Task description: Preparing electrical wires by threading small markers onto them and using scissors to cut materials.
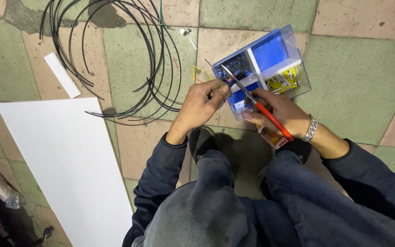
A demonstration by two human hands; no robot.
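Pinching a short black wire piece [225, 84] in my left hand [202, 103], grip clamped on its near end, I judge it light and springy, while my right hand [277, 112], wrapped round red-handled scissors [252, 98], cuts just beyond over the blue compartment box [270, 50].

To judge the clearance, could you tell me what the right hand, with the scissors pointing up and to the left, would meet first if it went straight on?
Most likely the black pieces in the blue compartment box: the right hand aims the scissors there, though height above them is unclear.
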